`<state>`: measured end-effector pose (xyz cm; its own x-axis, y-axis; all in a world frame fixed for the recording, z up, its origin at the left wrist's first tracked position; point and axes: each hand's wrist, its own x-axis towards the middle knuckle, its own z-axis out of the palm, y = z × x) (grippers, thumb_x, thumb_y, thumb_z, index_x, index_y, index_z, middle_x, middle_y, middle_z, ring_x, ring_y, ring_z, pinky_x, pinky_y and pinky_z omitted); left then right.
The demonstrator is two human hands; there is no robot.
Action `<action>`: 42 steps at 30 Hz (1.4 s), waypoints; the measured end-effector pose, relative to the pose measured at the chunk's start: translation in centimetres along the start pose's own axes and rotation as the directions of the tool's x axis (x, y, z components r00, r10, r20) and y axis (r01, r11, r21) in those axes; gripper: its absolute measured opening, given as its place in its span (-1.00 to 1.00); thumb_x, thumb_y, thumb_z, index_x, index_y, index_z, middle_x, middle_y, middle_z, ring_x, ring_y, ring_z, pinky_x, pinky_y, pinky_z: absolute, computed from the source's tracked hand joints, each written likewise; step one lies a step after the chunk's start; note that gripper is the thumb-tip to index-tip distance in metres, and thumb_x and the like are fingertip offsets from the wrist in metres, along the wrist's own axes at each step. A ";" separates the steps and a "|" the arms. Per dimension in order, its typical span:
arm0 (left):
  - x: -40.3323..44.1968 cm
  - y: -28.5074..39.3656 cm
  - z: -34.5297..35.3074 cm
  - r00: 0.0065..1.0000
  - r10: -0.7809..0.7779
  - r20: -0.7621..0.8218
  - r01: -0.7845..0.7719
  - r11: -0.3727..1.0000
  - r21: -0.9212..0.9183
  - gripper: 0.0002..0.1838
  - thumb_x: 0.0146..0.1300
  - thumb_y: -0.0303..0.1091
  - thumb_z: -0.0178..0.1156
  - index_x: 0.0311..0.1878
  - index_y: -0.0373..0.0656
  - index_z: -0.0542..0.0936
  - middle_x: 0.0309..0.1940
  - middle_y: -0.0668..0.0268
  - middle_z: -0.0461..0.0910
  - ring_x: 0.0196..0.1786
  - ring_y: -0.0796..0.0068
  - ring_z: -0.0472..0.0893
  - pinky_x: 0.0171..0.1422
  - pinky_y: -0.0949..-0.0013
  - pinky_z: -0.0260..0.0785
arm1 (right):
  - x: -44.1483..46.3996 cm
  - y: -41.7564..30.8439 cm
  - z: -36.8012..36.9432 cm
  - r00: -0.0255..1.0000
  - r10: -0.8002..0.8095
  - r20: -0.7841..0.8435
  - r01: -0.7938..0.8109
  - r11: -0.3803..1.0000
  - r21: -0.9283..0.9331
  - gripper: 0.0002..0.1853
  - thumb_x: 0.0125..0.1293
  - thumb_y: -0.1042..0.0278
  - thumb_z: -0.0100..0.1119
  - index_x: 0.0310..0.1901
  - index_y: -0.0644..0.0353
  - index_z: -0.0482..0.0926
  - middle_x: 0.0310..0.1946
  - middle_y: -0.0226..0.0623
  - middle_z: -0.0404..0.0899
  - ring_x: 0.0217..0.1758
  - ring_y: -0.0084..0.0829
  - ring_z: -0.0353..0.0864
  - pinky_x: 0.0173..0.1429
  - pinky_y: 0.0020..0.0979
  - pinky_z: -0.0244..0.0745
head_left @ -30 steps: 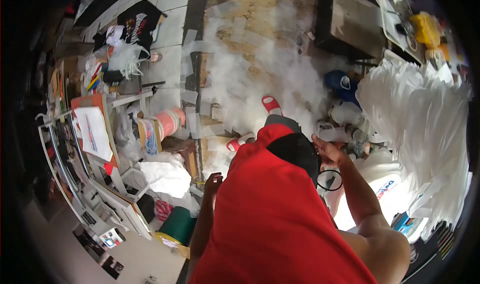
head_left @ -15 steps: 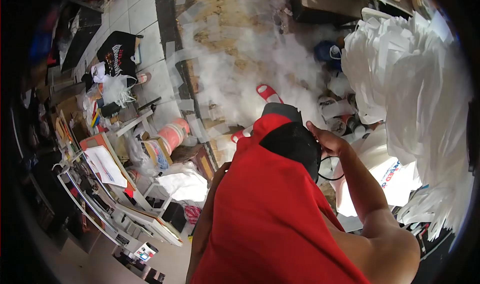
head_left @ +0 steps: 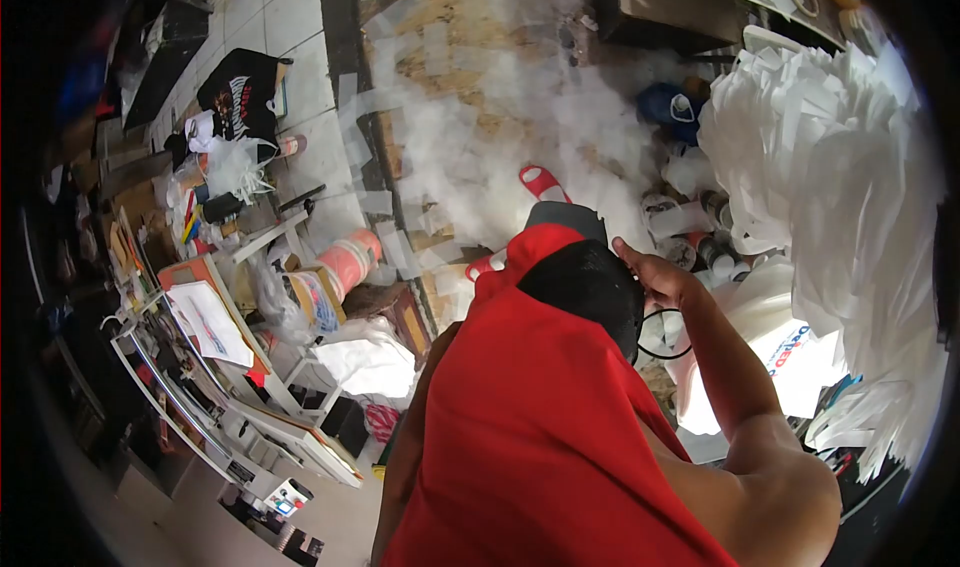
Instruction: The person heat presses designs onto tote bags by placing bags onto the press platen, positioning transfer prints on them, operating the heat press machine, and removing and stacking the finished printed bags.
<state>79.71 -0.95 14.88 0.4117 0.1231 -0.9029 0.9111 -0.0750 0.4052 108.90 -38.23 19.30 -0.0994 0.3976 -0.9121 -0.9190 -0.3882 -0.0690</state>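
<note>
My right hand [head_left: 652,273] is at the right edge of a black item [head_left: 585,292] at my waist. Its fingers are curled, and what lies between them is hidden. Just below this hand a thin black loop [head_left: 664,355] sticks out. My left arm runs down beside the red shirt [head_left: 530,407], and the shirt hides the left hand. Below the waist, red slippers [head_left: 543,182] show on my feet.
Many white sheets or bags [head_left: 820,167] hang at the right, above a white printed bag [head_left: 800,357]. Cans and a blue cap [head_left: 668,105] lie nearby. At the left are a metal-framed machine [head_left: 215,407], a pink roll [head_left: 350,257] and plastic bags. Scraps cover the floor [head_left: 490,97].
The view has shifted and tilted. My left hand, visible a second ago beside the shirt, has moved in behind it. My right hand has stayed by the black item, slightly higher.
</note>
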 end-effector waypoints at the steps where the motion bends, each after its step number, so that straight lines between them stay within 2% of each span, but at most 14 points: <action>1: 0.0 -0.1 -0.1 1.000 -0.002 0.001 0.002 1.000 -0.002 -0.59 0.27 -0.24 0.26 0.14 -0.18 0.54 -0.04 0.19 0.67 -0.03 0.37 0.68 0.07 0.36 0.49 | 0.3 0.0 0.0 1.000 0.003 0.001 -0.003 1.000 -0.004 -0.16 0.29 -0.52 -0.12 0.06 0.27 0.53 -0.12 -0.29 0.56 -0.25 -0.43 0.60 -0.27 -0.36 0.55; 3: -0.2 -0.3 -0.2 1.000 -0.010 0.004 0.010 1.000 -0.009 -0.59 0.27 -0.24 0.26 0.14 -0.18 0.54 -0.04 0.19 0.67 -0.03 0.37 0.68 0.07 0.36 0.49 | 0.9 0.2 0.0 0.999 0.030 0.023 -0.029 0.999 -0.031 -0.12 0.27 -0.56 -0.16 0.23 0.16 0.48 0.11 -0.19 0.55 0.00 -0.30 0.62 -0.16 -0.23 0.58; 10: -0.7 -0.9 -0.8 1.000 -0.027 0.005 0.027 0.999 -0.028 -0.59 0.28 -0.25 0.25 0.14 -0.18 0.54 -0.04 0.19 0.67 -0.03 0.37 0.67 0.08 0.35 0.48 | 1.9 -0.5 0.6 0.999 0.030 0.032 -0.027 0.996 -0.089 -0.11 0.26 -0.58 -0.17 0.22 0.14 0.50 0.15 -0.24 0.54 -0.06 -0.31 0.60 -0.23 -0.24 0.54; 15: -1.0 -1.3 -1.0 0.999 -0.037 0.004 0.037 0.998 -0.042 -0.59 0.28 -0.25 0.25 0.15 -0.18 0.54 -0.03 0.19 0.66 -0.02 0.37 0.67 0.08 0.35 0.48 | 1.7 -1.2 1.5 1.000 0.007 0.002 -0.007 0.995 -0.095 -0.11 0.24 -0.60 -0.18 0.15 0.14 0.55 -0.01 -0.30 0.60 -0.19 -0.44 0.56 -0.35 -0.41 0.44; 22: -1.3 -1.5 -1.1 0.999 -0.048 0.001 0.048 0.997 -0.055 -0.59 0.28 -0.25 0.25 0.15 -0.19 0.54 -0.03 0.19 0.66 -0.02 0.37 0.67 0.09 0.35 0.48 | 2.3 -1.5 0.9 0.999 0.038 0.006 -0.037 0.991 -0.131 -0.09 0.21 -0.62 -0.15 0.13 0.17 0.56 -0.02 -0.31 0.57 -0.27 -0.49 0.52 -0.40 -0.47 0.40; 24: -1.3 -1.5 -1.0 0.999 -0.051 -0.001 0.051 0.997 -0.056 -0.59 0.28 -0.25 0.25 0.15 -0.19 0.54 -0.03 0.19 0.66 -0.02 0.37 0.66 0.09 0.35 0.48 | 2.5 -1.5 0.7 0.998 0.030 0.049 -0.026 0.996 -0.091 -0.09 0.27 -0.55 -0.15 0.17 0.30 0.45 0.05 -0.16 0.51 -0.04 -0.25 0.63 -0.14 -0.13 0.64; 31: -1.3 -1.2 -0.9 0.998 -0.059 0.004 0.059 0.997 -0.057 -0.60 0.28 -0.25 0.24 0.15 -0.19 0.54 -0.02 0.19 0.66 -0.01 0.37 0.66 0.09 0.35 0.47 | 2.2 -1.7 0.4 0.998 0.022 0.065 -0.017 0.997 -0.071 -0.10 0.27 -0.54 -0.14 0.13 0.30 0.47 0.02 -0.16 0.52 -0.03 -0.24 0.62 -0.13 -0.11 0.64; 40: -1.2 -1.0 -0.7 0.998 -0.059 0.009 0.060 0.997 -0.053 -0.60 0.28 -0.25 0.24 0.15 -0.19 0.54 -0.02 0.19 0.66 -0.01 0.37 0.66 0.10 0.35 0.47 | 2.3 -1.4 -0.3 0.999 -0.003 0.044 0.007 0.997 -0.078 -0.14 0.28 -0.52 -0.12 0.10 0.28 0.51 -0.04 -0.20 0.56 -0.15 -0.29 0.66 -0.21 -0.15 0.66; 42: -1.1 -1.0 -0.6 0.998 -0.056 0.010 0.057 0.997 -0.053 -0.60 0.28 -0.25 0.24 0.15 -0.19 0.54 -0.02 0.19 0.65 -0.01 0.37 0.66 0.10 0.35 0.47 | 2.6 -1.2 -0.7 1.000 0.028 0.007 -0.026 0.988 -0.150 -0.07 0.17 -0.66 -0.14 0.04 0.20 0.60 -0.09 -0.26 0.60 -0.34 -0.47 0.51 -0.46 -0.45 0.33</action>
<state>78.40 -0.39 15.58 0.3595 0.1169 -0.9258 0.9327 -0.0150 0.3603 110.03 -37.32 16.73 -0.1276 0.3924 -0.9109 -0.8483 -0.5190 -0.1048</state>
